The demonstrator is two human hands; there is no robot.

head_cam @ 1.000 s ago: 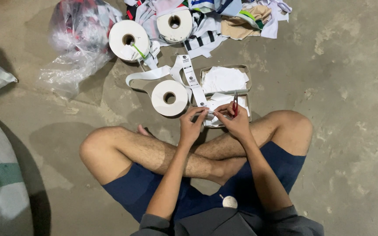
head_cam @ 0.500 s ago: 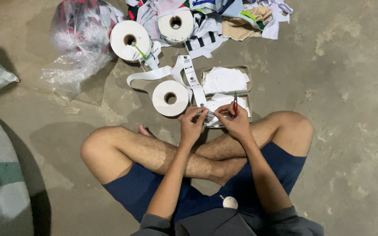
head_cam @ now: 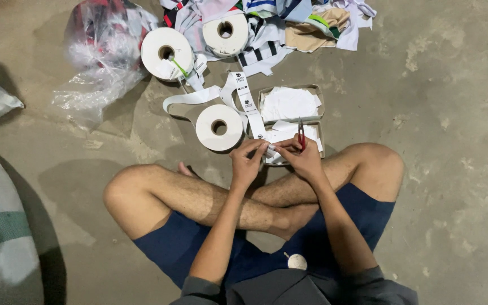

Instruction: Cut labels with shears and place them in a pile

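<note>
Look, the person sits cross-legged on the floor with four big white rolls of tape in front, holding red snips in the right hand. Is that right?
Not quite: the head view shows three big white rolls of tape, not four. The right hand does hold the red snips, and the person sits cross-legged.

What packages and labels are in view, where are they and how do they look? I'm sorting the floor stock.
White label tape strip: runs from the floor to the left hand, dark round marks at intervals.
Three white tape rolls: on the floor ahead.
Shallow grey tray: beside the strip, holding cut white labels.
Clear plastic bag: upper left, crumpled.
Right hand: holds red-handled snips.
</note>
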